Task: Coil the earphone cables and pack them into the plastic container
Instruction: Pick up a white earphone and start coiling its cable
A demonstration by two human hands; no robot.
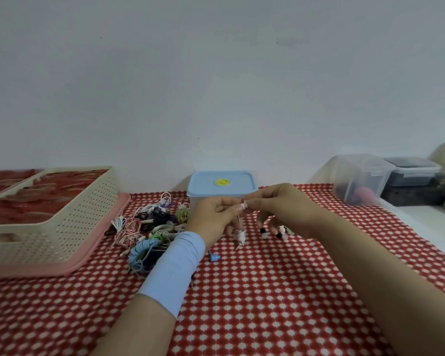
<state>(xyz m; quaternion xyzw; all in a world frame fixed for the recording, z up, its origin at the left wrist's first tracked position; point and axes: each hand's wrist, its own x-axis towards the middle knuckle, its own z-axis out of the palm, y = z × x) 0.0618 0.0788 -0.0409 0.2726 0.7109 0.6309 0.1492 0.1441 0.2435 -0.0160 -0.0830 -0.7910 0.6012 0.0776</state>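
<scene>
My left hand (213, 217) and my right hand (283, 209) meet above the table, both pinching a thin white earphone cable (240, 233) whose small bundle hangs below the fingers. A pile of coiled and tangled earphone cables (149, 227) in pink, white, blue, green and black lies left of my left wrist. The plastic container (221, 187), pale blue with its lid on and a yellow sticker, stands just behind my hands near the wall. Black and white earbuds (272, 232) lie under my right hand.
A cream perforated basket (62, 217) sits on a pink tray (62, 268) at the left. Clear and dark storage boxes (385, 178) stand on a white surface at the right. A small blue piece (214, 256) lies on the red checked tablecloth (254, 304).
</scene>
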